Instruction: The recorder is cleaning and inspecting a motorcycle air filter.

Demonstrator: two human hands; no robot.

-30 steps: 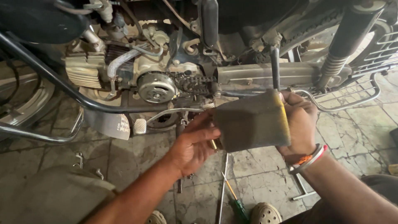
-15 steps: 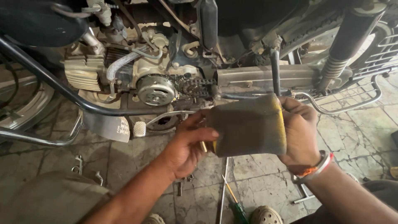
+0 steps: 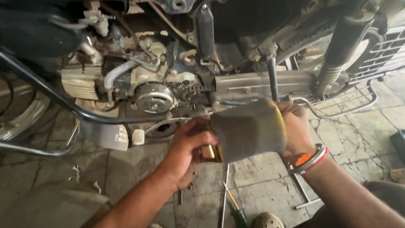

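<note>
Both hands are up in front of the motorcycle's engine, holding one thing between them: a flat, dull grey-brown metal cover plate with a yellowish edge down its right side. The right hand grips that right edge, fingers wrapped over the top corner, with red and silver bangles on the wrist. The left hand is closed at the plate's lower left corner, where a small brassy yellow piece shows between the fingers and the plate; I cannot tell whether that piece belongs to the plate or is separate. The hands sit a little apart, the plate spanning the gap.

The plate is held in the air just below the grey horizontal swingarm and just right of the drive chain, which runs off a round silver engine casing. Left of that sits the finned cylinder block, and a black tubular crash guard curves across in front. A ribbed silver foot peg sticks out near the left hand.

On the cracked stone floor below the hands lies a screwdriver with a green handle beside a thin metal rod. A chrome saree guard reaches toward the floor's right edge.
</note>
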